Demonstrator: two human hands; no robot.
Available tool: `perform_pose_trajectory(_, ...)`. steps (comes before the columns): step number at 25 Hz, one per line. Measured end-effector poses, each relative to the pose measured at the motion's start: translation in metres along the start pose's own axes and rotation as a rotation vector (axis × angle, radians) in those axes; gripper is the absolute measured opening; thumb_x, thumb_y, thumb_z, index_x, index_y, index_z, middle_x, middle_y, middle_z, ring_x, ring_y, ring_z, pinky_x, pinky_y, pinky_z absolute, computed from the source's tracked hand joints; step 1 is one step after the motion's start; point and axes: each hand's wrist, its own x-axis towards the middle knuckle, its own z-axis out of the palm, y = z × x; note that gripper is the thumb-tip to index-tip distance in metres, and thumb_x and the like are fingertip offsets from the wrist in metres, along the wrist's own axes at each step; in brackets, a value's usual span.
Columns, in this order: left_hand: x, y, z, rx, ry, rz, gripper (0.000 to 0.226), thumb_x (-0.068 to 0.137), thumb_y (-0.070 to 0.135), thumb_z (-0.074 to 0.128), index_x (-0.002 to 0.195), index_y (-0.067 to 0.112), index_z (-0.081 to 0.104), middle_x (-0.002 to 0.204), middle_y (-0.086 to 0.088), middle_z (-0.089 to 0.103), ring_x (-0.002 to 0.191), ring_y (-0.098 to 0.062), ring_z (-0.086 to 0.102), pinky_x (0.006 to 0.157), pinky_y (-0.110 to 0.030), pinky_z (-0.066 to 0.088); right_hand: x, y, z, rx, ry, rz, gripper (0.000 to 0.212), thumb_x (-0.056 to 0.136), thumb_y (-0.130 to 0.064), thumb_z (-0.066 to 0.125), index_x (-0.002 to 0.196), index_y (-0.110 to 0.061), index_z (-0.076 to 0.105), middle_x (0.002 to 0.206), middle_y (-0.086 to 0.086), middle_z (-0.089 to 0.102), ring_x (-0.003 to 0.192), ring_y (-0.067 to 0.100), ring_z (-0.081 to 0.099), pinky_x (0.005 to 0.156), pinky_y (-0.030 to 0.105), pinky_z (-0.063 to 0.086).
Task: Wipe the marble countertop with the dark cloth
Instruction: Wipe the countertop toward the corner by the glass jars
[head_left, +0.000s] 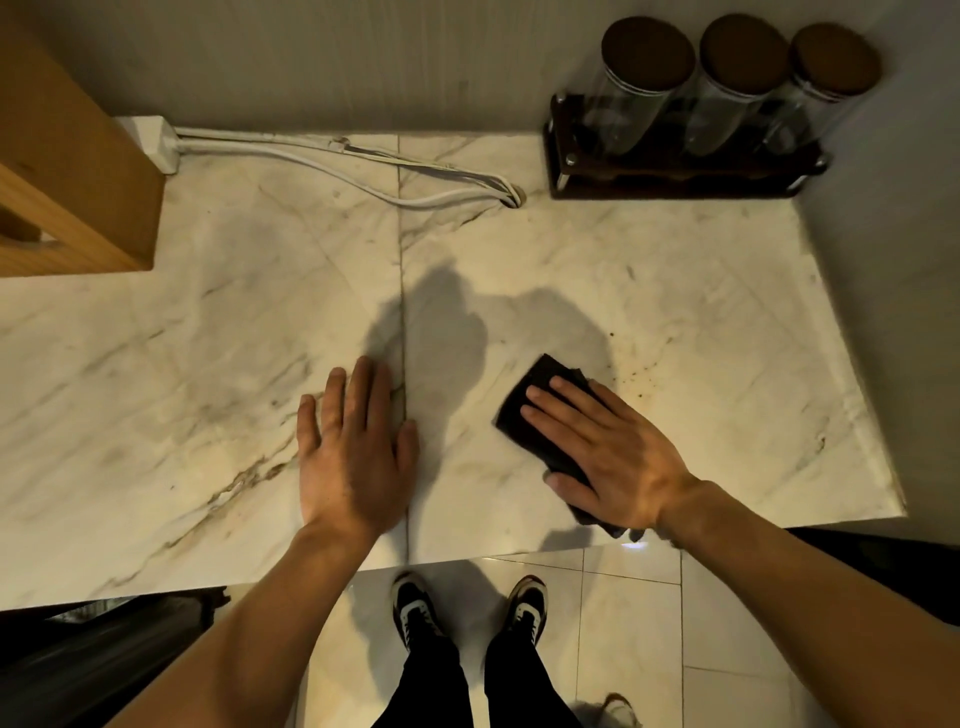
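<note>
Cloth (540, 415) pinned flat under the right hand (608, 452), left hand (353, 452) spread on the desk (156, 364); crumbs (641, 376) just beside could scatter floorward.

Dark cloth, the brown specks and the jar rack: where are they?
dark cloth (524, 415): head view, exposed upper-left fold.
brown specks (641, 375): head view, cluster's middle.
jar rack (675, 179): head view, front wooden rail.

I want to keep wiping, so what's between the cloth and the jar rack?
Head view: bare marble countertop, with small dark specks just beyond the dark cloth; nothing else before the jar rack.
</note>
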Motion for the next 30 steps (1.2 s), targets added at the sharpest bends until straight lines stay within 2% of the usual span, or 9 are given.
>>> perform_pose_trajectory(5, -0.001, 0.000, -0.003, -0.001, 0.004, 0.006, 0.064, 0.094, 0.048, 0.025, 0.151, 0.016, 0.026, 0.159, -0.004, 0.024, 0.147, -0.028, 0.014, 0.118, -0.050, 0.009, 0.030, 0.024, -0.005, -0.012, -0.043, 0.012, 0.069, 0.093, -0.052, 0.034, 0.152, -0.020, 0.016, 0.160, -0.002, 0.012, 0.148, 0.019, 0.008, 0.117, 0.044, 0.014)
perform_pose_trajectory(9, -0.002, 0.002, -0.004, -0.005, 0.011, 0.002, 0.065, 0.094, 0.047, 0.028, 0.151, 0.016, 0.025, 0.159, -0.005, 0.024, 0.147, -0.028, 0.013, 0.118, -0.051, 0.009, 0.053, 0.037, -0.009, 0.020, -0.029, 0.067, 0.067, 0.093, -0.052, 0.033, 0.151, -0.020, 0.020, 0.160, -0.002, 0.016, 0.148, 0.019, 0.010, 0.118, 0.043, 0.013)
perform_pose_trajectory(13, -0.001, 0.006, -0.004, 0.023, 0.022, -0.009, 0.063, 0.096, 0.046, 0.023, 0.151, 0.016, 0.024, 0.159, -0.005, 0.023, 0.148, -0.025, 0.012, 0.118, -0.050, 0.008, 0.087, 0.049, -0.016, 0.063, 0.029, 0.207, 0.068, 0.093, -0.053, 0.027, 0.152, -0.020, 0.019, 0.161, -0.001, 0.016, 0.148, 0.018, 0.009, 0.119, 0.044, 0.013)
perform_pose_trajectory(18, -0.001, 0.005, -0.004, 0.050, 0.004, -0.012, 0.064, 0.095, 0.045, 0.022, 0.151, 0.015, 0.024, 0.159, -0.005, 0.022, 0.148, -0.024, 0.012, 0.118, -0.051, 0.012, 0.130, 0.069, -0.020, 0.115, 0.044, 0.383, 0.067, 0.094, -0.052, 0.022, 0.153, -0.025, 0.006, 0.163, -0.004, 0.004, 0.148, 0.015, -0.003, 0.120, 0.041, 0.001)
perform_pose_trajectory(24, 0.001, 0.004, -0.004, 0.065, -0.005, -0.020, 0.063, 0.095, 0.044, 0.025, 0.151, 0.015, 0.025, 0.159, -0.004, 0.024, 0.147, -0.024, 0.015, 0.117, -0.051, 0.014, 0.162, 0.079, -0.020, 0.159, 0.122, 0.557, 0.066, 0.093, -0.051, 0.022, 0.153, -0.024, 0.010, 0.162, -0.002, 0.008, 0.148, 0.018, 0.001, 0.120, 0.042, 0.003)
perform_pose_trajectory(30, 0.000, 0.005, -0.004, 0.055, 0.010, -0.021, 0.063, 0.095, 0.045, 0.026, 0.151, 0.016, 0.026, 0.158, -0.003, 0.026, 0.147, -0.023, 0.016, 0.117, -0.050, 0.015, 0.160, 0.065, -0.017, 0.241, 0.163, 0.870, 0.068, 0.094, -0.049, 0.019, 0.153, -0.019, 0.006, 0.163, 0.002, 0.004, 0.148, 0.023, -0.002, 0.119, 0.046, 0.000)
